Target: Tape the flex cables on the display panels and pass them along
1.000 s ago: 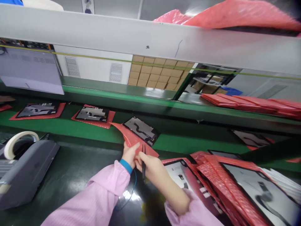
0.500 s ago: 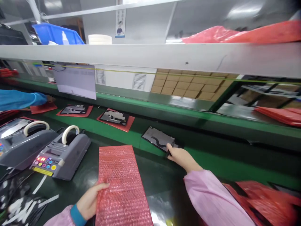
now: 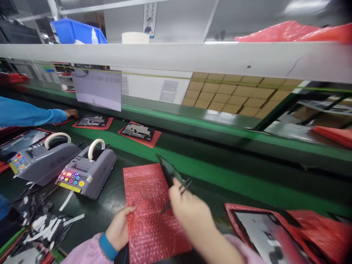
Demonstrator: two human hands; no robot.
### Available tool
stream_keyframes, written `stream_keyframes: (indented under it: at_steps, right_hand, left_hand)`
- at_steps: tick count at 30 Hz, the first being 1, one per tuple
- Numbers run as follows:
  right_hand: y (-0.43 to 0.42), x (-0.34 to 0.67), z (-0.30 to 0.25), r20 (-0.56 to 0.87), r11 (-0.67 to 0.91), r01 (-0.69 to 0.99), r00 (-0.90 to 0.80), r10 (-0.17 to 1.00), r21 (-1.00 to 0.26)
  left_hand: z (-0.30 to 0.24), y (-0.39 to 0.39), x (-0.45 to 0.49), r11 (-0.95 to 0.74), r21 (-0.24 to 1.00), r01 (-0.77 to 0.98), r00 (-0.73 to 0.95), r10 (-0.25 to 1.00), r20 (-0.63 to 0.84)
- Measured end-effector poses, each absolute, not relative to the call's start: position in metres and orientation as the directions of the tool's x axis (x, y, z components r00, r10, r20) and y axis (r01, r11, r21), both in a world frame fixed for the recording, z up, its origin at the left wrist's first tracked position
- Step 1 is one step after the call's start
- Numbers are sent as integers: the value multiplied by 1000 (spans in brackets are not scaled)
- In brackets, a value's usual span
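My left hand [image 3: 118, 226] is closed on the left edge of a red bubble-wrap bag [image 3: 145, 190], thumb on top. Over the bag's right side, my right hand [image 3: 191, 209] grips a thin dark panel [image 3: 168, 169], tilted up and blurred by motion. A pair of dark tweezers [image 3: 186, 186] is in the same hand, the tips poking out between the fingers. The panel's near end is hidden behind that hand. Whether the panel touches the bag I cannot tell.
Panels on red bags [image 3: 140, 132] lie along the green belt [image 3: 220, 183]. Two grey tape dispensers [image 3: 90, 172] and tape scraps [image 3: 45, 227] are at left. Another panel [image 3: 258, 231] on red wrap lies at right. A co-worker's blue sleeve [image 3: 33, 112] reaches in. A shelf [image 3: 176, 57] crosses above.
My right hand has lifted the panel off the green belt and brought it left and nearer, beside the bag. The view has shifted, and the co-worker's hand now shows at the belt.
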State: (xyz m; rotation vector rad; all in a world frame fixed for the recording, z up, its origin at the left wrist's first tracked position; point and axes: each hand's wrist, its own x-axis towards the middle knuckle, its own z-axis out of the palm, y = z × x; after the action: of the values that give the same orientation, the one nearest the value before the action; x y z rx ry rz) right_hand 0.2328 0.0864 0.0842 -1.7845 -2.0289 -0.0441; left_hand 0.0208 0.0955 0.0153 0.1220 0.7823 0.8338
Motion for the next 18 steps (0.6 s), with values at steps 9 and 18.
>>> stream_keyframes:
  at_steps: [9, 18]
  right_hand:
    - [-2, 116, 10, 572, 541, 818, -354, 740, -194]
    - [-45, 281, 12, 9, -82, 153, 515, 857, -985]
  left_hand:
    - [26, 79, 5, 679, 593, -433, 341, 733, -589]
    - [45, 103, -44, 493, 823, -281, 109, 869, -483]
